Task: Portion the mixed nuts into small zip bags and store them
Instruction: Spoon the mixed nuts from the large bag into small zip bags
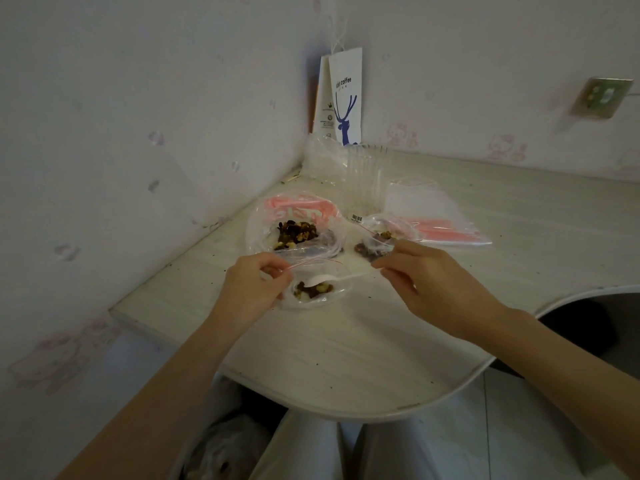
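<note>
The spoon's (323, 279) handle is vanishing into the right hand (436, 285), which is gripping it. Its bowl is lying inside the near bag (334, 299) on the counter (346, 341). The left hand (254, 289) is pinching that bag's mouth. Nuts (313, 291) are showing in three places: the near bag, one big bag (294, 216) farther off, and filled bags (377, 239) to its right, too crumpled to count.

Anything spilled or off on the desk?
Minor only: dark specks dot the desk around the bags, likely nut crumbs. Nuts otherwise sit inside the big bag and the small bag that the left hand pinches open while the right hand holds a spoon in it. No clear spill.
</note>
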